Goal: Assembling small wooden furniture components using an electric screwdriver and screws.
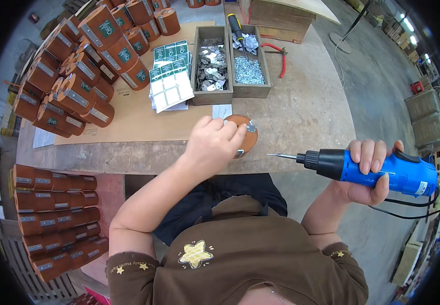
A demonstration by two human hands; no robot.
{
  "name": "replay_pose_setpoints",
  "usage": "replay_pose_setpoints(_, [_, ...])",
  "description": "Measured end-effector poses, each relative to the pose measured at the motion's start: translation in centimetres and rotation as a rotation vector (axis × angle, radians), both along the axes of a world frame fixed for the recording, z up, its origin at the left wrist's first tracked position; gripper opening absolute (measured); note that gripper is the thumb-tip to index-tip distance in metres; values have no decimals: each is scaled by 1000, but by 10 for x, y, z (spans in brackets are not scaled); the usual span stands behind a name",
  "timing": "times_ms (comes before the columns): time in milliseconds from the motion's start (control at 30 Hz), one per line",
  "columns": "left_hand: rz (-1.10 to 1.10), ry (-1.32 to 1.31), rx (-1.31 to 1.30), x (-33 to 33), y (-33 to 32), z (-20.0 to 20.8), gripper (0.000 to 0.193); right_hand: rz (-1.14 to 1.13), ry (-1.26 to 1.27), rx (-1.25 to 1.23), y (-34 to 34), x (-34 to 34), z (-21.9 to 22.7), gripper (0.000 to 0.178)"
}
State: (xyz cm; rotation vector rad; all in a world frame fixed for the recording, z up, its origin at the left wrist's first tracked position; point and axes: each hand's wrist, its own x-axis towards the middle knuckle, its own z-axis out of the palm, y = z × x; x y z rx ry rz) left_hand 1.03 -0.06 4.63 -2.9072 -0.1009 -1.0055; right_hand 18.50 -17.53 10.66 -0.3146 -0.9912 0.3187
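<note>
A brown round piece (248,144), its round face up, sits at the bench's near edge. My left hand (211,145) is closed over it, fingers curled together at its top. A small silvery metal plate (251,127) lies on the piece beside those fingertips; what they pinch, if anything, is hidden. My right hand (370,168) grips a blue and black electric screwdriver (332,164) held level off the bench's right side. Its long bit points left toward the brown piece, apart from it.
Wooden trays hold metal plates (212,68) and small screws (249,70); a yellow-black screwdriver (235,25) leans there. Red-handled pliers (283,61) lie right. Green-white label sheets (170,86) lie left, near stacked brown cylinders (80,94). More cylinders (57,221) lie in rows at lower left.
</note>
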Motion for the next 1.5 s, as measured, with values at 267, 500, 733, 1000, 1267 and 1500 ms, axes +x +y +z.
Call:
replay_pose_setpoints(267, [42, 37, -75, -1, -9, -11, 21, 8, -27, -14, 1, -3, 1, 56])
replay_pose_setpoints(500, [-11, -76, -49, -4, -19, -31, 24, -13, 8, -27, 4, -5, 0, 56])
replay_pose_setpoints(733, [-2, -148, -285, -9, -19, -40, 34, -13, 23, -28, 3, -5, -1, 56])
replay_pose_setpoints(1000, [31, -91, -542, -18, -9, -26, 37, -16, 22, -46, 4, -6, -1, 56])
replay_pose_setpoints(1267, [-17, -34, -573, -18, -11, -39, 36, -19, 23, -62, 7, -9, 0, 56])
replay_pose_setpoints(1500, [40, -13, -606, -16, -12, -33, 35, -19, 16, -59, 6, -8, -1, 57])
